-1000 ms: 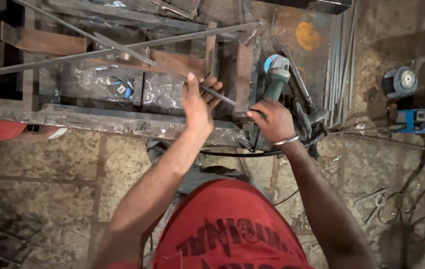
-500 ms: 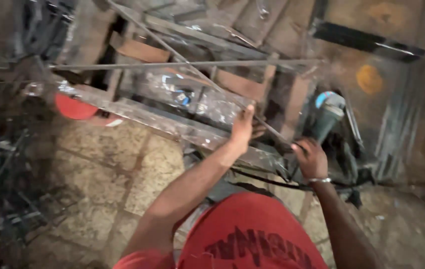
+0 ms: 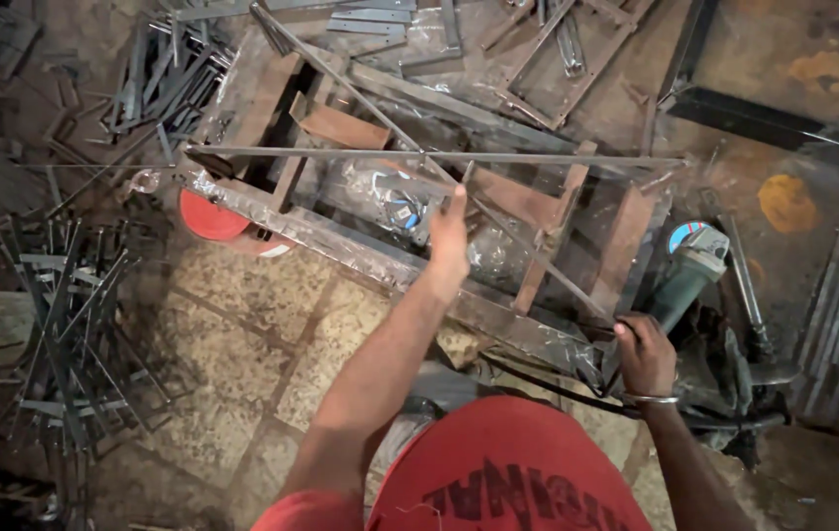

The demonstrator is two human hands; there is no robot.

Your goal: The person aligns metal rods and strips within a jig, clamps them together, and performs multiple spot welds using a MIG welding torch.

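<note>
The person is standing over a rusty metal frame (image 3: 577,211), looking down past a red shirt (image 3: 508,472). The left hand (image 3: 449,236) is reaching forward over the frame with the fingers drawn together around a thin steel rod (image 3: 419,157); the rod is running roughly level across the top of the frame, and the hand is gripping a second, slanting rod just where it is meeting the level one. The right hand (image 3: 644,354), wearing a thin bracelet at the wrist, is closing around the body of an angle grinder (image 3: 680,280). The grinder is lying at the right end of the frame, its teal body pointing up and away from the person and its disc guard resting beside the frame's rusty corner post. A black cable (image 3: 547,388) is trailing from below the right hand across the person's front.

Inside the frame, a crumpled sheet of clear plastic (image 3: 390,202) is lying under the rods. A red round object (image 3: 211,218) is partly hidden beneath the frame's left end. To the left, on the stone-tiled floor (image 3: 242,334), a loose heap of cut steel strips (image 3: 65,315) is lying well apart from both hands.
</note>
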